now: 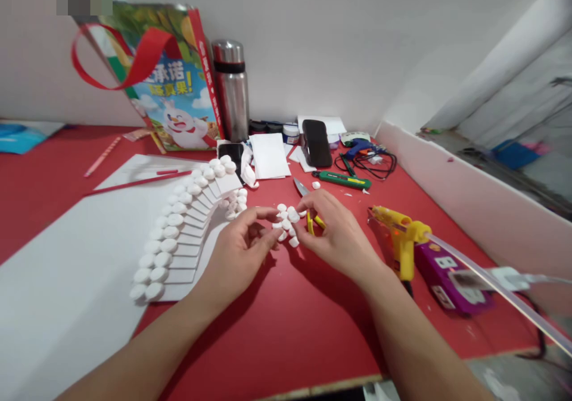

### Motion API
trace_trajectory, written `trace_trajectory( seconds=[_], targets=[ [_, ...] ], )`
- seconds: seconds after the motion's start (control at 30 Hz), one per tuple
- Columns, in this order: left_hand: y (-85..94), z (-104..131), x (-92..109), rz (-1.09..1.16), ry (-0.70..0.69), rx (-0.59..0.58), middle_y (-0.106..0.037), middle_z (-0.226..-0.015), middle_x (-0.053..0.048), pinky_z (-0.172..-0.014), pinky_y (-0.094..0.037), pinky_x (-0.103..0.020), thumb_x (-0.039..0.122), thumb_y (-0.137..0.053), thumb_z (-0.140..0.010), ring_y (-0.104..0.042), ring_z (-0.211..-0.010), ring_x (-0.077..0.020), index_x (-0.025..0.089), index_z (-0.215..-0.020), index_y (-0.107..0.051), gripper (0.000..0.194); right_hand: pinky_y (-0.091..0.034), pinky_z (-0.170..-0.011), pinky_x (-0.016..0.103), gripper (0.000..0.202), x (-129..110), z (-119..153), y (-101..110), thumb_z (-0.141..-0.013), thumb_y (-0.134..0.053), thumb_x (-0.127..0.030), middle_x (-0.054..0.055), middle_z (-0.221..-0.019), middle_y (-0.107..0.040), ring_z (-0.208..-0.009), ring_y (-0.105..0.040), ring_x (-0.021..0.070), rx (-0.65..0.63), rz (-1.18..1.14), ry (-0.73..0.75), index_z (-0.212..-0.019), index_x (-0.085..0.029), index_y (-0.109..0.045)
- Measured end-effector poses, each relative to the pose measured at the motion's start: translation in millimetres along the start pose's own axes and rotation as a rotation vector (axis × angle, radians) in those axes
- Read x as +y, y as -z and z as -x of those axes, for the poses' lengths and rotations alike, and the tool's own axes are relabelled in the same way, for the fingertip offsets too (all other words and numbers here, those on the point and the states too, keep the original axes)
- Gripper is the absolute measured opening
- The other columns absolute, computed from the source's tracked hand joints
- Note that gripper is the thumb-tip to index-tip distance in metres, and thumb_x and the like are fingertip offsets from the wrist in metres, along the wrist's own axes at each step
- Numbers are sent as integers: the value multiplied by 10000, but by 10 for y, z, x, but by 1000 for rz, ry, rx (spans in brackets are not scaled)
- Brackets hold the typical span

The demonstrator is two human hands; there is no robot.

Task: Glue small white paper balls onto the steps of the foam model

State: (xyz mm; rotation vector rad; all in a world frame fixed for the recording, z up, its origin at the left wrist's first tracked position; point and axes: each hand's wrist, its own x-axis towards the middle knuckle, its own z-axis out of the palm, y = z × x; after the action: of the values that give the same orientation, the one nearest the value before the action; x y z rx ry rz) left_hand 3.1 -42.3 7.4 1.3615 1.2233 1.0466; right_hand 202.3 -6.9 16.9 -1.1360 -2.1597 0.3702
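Small white rounded pieces point(286, 224) lie in a loose cluster on the red table between my two hands. My left hand point(250, 234) is at the cluster's left side, its thumb and index finger apart, the other fingers curled under. At the right side, my right hand point(328, 228) has thumb and index finger at a white disc point(294, 215), which it seems to pinch. Scissors with yellow handles point(311, 223) lie partly hidden behind my right hand. Left of my hands stands a curved white stepped model point(183, 264), edged with paired white discs point(172, 232).
A yellow hot glue gun point(404, 240) with a long glue stick rests by a purple box point(447, 282) at right. Behind are a green cutter point(344, 179), a phone point(316, 143), white cards point(270, 155), a steel flask point(232, 91) and a printed bag point(179, 103). White board point(67, 282) covers the left.
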Motion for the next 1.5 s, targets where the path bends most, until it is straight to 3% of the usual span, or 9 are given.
trace_trajectory(
  seconds=[0.13,0.37,0.63,0.8,1.03,1.2,1.27,1.37,1.5],
  targets=[
    [6,-43,30,210,25,32,-714,-952,-26,-708,-532,-229,317,-819,-802,-643,-780,-120,187,-1127,-691,373,-480,-840,356,135,-91,5,-13,-901,-642,-150,68,-1006,-640,-964,-604,232,4,-67,79,-998,-209,-569],
    [-2,-48,-45,251,-30,38,-721,-992,-28,-772,-538,-232,275,-807,-832,-660,-865,-129,198,-1097,-721,290,-479,-831,346,162,-134,12,-23,-913,-631,-133,73,-1030,-652,-970,-600,221,-32,-114,155,-1050,-200,-574],
    [-8,-62,-79,434,7,-14,-740,-1059,-23,-879,-535,-245,230,-811,-838,-670,-981,-143,231,-1102,-742,273,-491,-758,300,119,-133,26,-44,-939,-656,-194,25,-967,-641,-817,-584,153,3,-292,55,-1044,-220,-604],
    [-6,-51,-69,501,82,-33,-770,-993,-32,-826,-543,-235,259,-817,-835,-675,-824,-114,214,-1068,-785,239,-516,-801,322,91,-137,23,-69,-945,-640,-188,45,-997,-666,-896,-622,177,47,-284,78,-1029,-220,-630],
    [-3,-88,-60,563,153,-49,-776,-919,-28,-809,-545,-183,216,-851,-795,-687,-848,-105,189,-973,-808,185,-537,-849,321,138,-140,24,-135,-933,-623,-142,77,-1037,-651,-985,-646,190,55,-198,142,-1056,-193,-658],
    [33,-127,-47,814,314,-138,-765,-901,-59,-782,-580,-188,143,-829,-792,-697,-793,-104,134,-974,-806,183,-532,-858,339,222,-277,46,49,-953,-636,-213,93,-1101,-691,-1019,-662,219,3,-113,84,-1174,-197,-631],
    [51,-130,-42,903,393,-150,-766,-904,-67,-794,-598,-198,98,-807,-794,-719,-809,-119,142,-989,-803,200,-521,-833,367,225,-335,147,210,-947,-639,-250,112,-1093,-717,-1001,-672,255,-58,58,-25,-1163,-186,-631],
    [75,-132,-41,992,453,-147,-764,-888,-67,-773,-608,-183,38,-755,-811,-734,-819,-125,153,-985,-804,214,-481,-656,333,142,-309,481,434,-981,-556,-288,69,-880,-739,-758,-685,226,-136,260,-232,-939,-211,-667],
    [87,-132,-43,1020,467,-140,-757,-884,-63,-760,-606,-160,-2,-706,-830,-729,-813,-111,139,-935,-805,202,-466,-610,374,268,-102,1058,574,-990,-496,-400,81,-821,-744,-704,-707,276,-11,553,-370,-869,-220,-654]
  ],
)
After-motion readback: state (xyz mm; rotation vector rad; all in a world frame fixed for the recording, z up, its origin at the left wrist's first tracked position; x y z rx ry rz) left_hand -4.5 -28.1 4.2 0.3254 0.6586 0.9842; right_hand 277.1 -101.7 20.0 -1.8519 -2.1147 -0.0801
